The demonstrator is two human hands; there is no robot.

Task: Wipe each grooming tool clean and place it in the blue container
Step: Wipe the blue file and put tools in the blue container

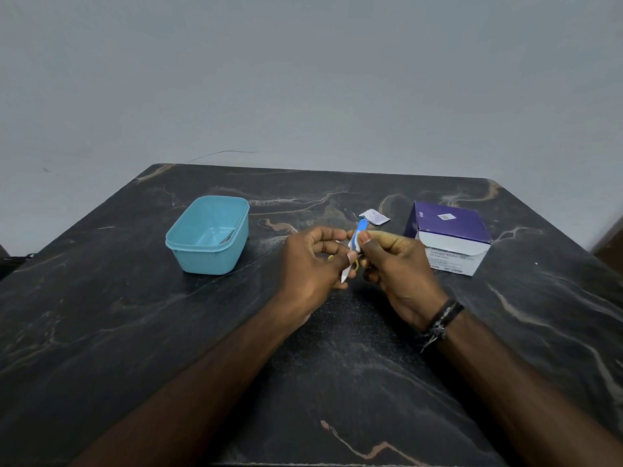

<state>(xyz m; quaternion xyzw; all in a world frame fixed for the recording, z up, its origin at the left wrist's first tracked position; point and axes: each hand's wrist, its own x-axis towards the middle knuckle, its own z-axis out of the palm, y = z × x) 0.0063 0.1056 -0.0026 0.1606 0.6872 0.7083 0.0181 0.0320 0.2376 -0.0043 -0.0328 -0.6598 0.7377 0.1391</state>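
Both hands, left hand and right hand, pinch the blue tool; a loose pinch could drop it far from the blue container.

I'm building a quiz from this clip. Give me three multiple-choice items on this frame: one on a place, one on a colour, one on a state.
1. Where is the container?
A. left of the hands
B. right of the box
C. on the box

2. What colour is the top of the box?
A. red
B. purple
C. green

3. How is the tool held?
A. lying loose on the table
B. inside the container
C. gripped by both hands

Answers:
1 A, it stands left of the left hand.
2 B, its lid is purple.
3 C, the left hand and right hand both pinch it above the table.
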